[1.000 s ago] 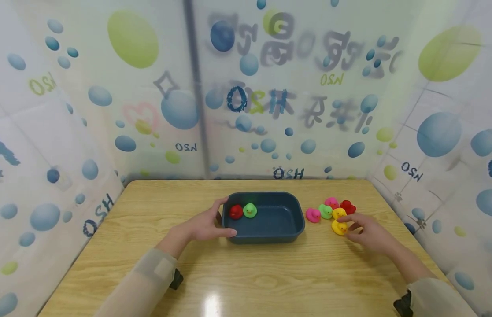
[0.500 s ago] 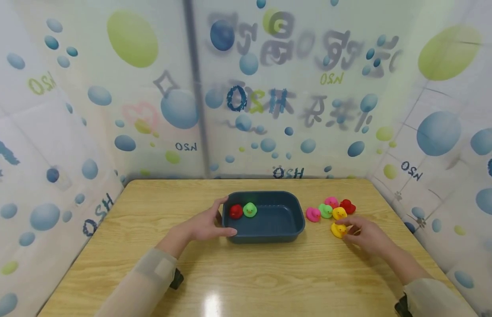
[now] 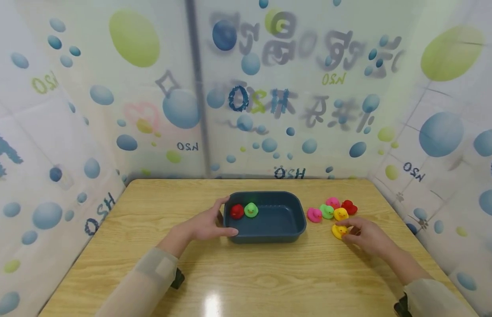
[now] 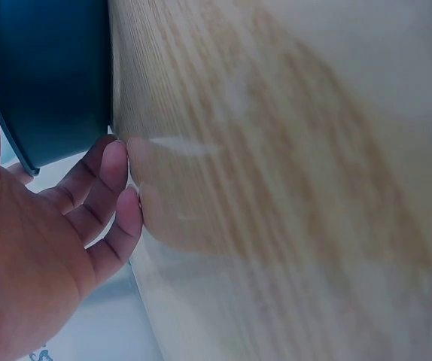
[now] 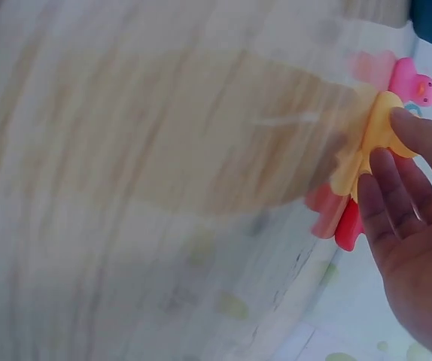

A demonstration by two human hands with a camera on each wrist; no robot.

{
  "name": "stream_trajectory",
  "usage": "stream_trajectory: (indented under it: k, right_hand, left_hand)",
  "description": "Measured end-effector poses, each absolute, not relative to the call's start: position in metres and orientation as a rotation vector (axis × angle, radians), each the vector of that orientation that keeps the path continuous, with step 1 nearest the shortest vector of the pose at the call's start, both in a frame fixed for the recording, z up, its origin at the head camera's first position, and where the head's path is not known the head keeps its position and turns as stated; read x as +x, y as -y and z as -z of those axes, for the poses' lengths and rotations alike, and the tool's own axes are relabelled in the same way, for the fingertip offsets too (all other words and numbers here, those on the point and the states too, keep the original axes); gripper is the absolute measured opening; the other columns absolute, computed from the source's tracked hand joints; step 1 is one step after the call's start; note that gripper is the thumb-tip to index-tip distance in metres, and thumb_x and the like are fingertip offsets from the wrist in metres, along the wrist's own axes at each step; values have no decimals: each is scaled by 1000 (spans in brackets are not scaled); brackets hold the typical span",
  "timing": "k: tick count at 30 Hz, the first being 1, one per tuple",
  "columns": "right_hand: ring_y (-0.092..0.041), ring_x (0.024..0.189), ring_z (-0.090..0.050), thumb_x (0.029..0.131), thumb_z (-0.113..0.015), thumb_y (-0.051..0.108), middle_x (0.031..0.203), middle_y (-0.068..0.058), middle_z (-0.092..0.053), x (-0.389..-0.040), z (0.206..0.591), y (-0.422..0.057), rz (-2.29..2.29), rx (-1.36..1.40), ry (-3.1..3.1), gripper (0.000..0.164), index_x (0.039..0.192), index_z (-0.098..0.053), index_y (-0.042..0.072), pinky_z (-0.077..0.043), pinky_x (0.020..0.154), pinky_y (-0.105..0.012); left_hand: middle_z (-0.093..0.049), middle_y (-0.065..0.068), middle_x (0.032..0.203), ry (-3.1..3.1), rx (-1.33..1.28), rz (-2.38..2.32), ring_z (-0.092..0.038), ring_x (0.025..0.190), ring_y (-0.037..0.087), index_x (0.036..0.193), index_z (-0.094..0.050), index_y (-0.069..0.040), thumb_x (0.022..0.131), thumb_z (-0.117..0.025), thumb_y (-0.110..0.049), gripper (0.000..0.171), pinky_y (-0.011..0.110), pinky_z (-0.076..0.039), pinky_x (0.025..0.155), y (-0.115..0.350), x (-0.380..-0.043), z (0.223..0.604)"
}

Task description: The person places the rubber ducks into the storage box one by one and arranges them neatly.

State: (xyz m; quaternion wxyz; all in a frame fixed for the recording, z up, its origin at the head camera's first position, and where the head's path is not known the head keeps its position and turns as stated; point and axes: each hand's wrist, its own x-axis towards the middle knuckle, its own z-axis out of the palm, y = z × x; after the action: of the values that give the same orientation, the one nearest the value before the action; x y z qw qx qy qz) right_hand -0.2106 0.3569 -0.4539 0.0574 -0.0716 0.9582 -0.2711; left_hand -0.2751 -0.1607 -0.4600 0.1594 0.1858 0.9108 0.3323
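Note:
A dark blue rectangular tub [image 3: 265,239] stands on the table with a red rubber duck [image 3: 236,211] and a green one side by side at its left end. My left hand [image 3: 204,225] grips that end, thumb over the front rim and forefinger at the back corner; in the left wrist view its other fingers curl down near the tabletop. Right of the tub, my right hand [image 3: 366,237] pinches a yellow rubber duck [image 3: 338,232] between thumb and fingers, low at the table. The right wrist view shows the thumb [image 5: 419,131] against the yellow duck.
Just beyond the right hand, several more ducks cluster: a pink duck [image 3: 315,215], a green duck [image 3: 327,211], another yellow duck [image 3: 341,214], a red duck [image 3: 349,208] and a second pink one. Patterned curtains [image 3: 246,145] enclose the wooden table [image 3: 269,277] at the back and sides.
My right hand has drawn the yellow duck slightly toward me, away from the other yellow duck. The left hand and the tub have kept their places.

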Motion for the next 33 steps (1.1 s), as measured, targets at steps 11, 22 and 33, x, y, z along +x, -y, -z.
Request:
stream_trajectory:
  k: [11, 22, 33]
  right_hand:
    - [-19, 92, -60, 99, -83, 22, 114, -5, -70, -209, 450, -349, 831, -298, -2944, 43, 139, -73, 9, -52, 72, -26]
    - [-13, 92, -60, 100, -83, 16, 118, -7, -71, -217, 427, -314, 1119, -410, -3041, 37, 133, -69, 7, -53, 79, -23]
    - [-21, 98, -62, 99, -83, 17, 123, -8, -72, -249, 420, -259, 1207, -609, -2951, 39, 136, -71, 11, -56, 84, -28]
  left_hand:
    - [-66, 9, 133, -2603, 516, -952, -64, 118, 21, 176, -11, -29, 87, -84, -70, 122, 52, -54, 110, 160, -272, 459]
    - [-66, 10, 132, -2597, 518, -952, -64, 118, 23, 176, -12, -29, 87, -83, -70, 121, 52, -53, 111, 159, -272, 457]
    - [-66, 10, 134, -2601, 520, -960, -63, 119, 22, 176, -11, -30, 88, -83, -70, 121, 52, -52, 112, 159, -273, 457]
